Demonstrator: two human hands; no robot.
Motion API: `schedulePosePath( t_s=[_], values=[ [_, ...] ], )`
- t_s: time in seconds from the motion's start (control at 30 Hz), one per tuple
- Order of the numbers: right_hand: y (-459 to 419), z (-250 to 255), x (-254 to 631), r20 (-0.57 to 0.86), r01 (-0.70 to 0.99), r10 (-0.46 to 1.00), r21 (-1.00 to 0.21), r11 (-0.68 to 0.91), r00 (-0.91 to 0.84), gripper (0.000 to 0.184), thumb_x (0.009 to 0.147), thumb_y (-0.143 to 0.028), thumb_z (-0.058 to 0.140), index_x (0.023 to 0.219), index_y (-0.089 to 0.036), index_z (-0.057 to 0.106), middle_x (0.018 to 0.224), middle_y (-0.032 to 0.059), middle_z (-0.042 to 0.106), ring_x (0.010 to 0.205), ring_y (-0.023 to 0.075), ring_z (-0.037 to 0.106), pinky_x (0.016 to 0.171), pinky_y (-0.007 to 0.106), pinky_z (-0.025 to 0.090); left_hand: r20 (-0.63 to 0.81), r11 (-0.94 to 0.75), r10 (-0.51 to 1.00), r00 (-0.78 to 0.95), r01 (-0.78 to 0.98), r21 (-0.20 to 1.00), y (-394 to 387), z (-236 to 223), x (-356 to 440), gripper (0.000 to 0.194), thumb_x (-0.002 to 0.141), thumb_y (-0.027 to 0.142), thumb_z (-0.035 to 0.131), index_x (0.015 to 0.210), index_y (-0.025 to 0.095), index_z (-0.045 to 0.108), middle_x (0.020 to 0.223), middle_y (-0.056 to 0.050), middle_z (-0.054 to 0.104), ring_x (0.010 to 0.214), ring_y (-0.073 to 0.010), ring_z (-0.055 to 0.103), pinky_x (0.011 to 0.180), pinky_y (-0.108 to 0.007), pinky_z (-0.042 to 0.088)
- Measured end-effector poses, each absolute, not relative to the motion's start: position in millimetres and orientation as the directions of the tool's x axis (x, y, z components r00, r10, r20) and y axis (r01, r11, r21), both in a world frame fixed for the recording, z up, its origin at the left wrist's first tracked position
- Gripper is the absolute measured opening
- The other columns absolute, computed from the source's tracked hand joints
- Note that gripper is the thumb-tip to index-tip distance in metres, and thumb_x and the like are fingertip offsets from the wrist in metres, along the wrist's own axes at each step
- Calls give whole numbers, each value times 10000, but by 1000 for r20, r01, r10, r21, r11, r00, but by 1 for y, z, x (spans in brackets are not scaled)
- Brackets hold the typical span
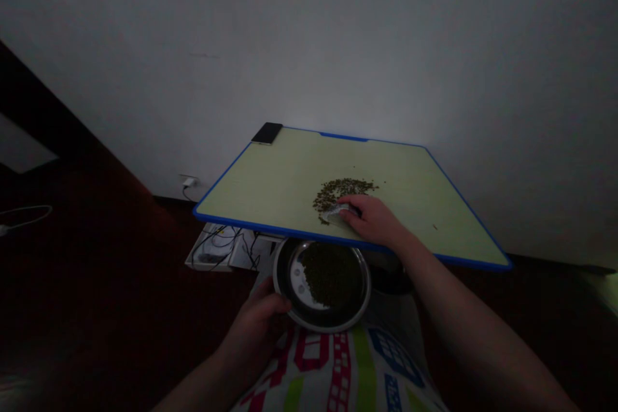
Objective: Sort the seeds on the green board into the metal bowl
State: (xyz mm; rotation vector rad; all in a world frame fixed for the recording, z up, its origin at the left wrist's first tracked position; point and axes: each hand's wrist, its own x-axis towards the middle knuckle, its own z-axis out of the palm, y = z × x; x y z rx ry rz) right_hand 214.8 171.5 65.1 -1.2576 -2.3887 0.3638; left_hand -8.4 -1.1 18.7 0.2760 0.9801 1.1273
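Observation:
A round metal bowl (pixel 322 324) is tilted just below the near edge of the table, with small greenish-brown bits (pixel 333 273) over most of its bottom. My left hand (pixel 263 309) grips the bowl by its left rim, thumb on top. On the pale yellow tabletop (pixel 280 187) lies a scattered patch of brown bits (pixel 345 185). My right hand (pixel 369 215) rests at the near side of that patch, fingers closed on a pale greyish, partly see-through piece (pixel 334 214). Its exact kind is too blurred to tell, and the fingers cover part of it.
A dark phone (pixel 268 133) lies at the table's far left corner. The table has a raised blue edge (pixel 232 221) and stands close to the wall. Below its left side, a white box (pixel 210 264) holds cables. A plug (pixel 189 183) sits in the wall socket.

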Motion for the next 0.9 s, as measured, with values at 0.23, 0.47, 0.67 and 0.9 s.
schedulePosePath(
  t_s=[0.23,0.47,0.67,0.9],
  values=[
    [172,66,213,237,726,834,-412,551,-498,321,896,-301,525,1156,-181,668,1085,95,712,959,212,644,858,337,466,-519,451,850,89,-631,632,0,22,-7,471,560,60,603,1013,173,662,922,-82,762,860,-271,710,753,-371,561],
    [173,68,210,221,753,851,-396,525,-477,311,907,-295,519,1157,-185,667,1062,99,712,947,208,640,839,334,465,-527,462,845,87,-617,638,-1,24,-7,569,575,67,608,1130,185,645,973,-81,762,855,-274,717,747,-367,567],
    [174,70,206,224,751,844,-386,535,-487,293,912,-297,521,1145,-197,667,1092,89,709,968,213,635,865,347,464,-506,450,857,101,-625,638,-1,22,-8,638,581,59,594,1203,202,613,976,-77,761,859,-259,715,761,-353,563],
    [177,71,205,219,741,829,-372,558,-514,301,911,-283,527,1160,-187,665,1114,94,705,993,220,633,878,350,462,-513,447,854,85,-624,641,-1,22,-7,488,584,59,608,1055,182,649,941,-83,757,811,-252,714,697,-340,563]
  ],
)
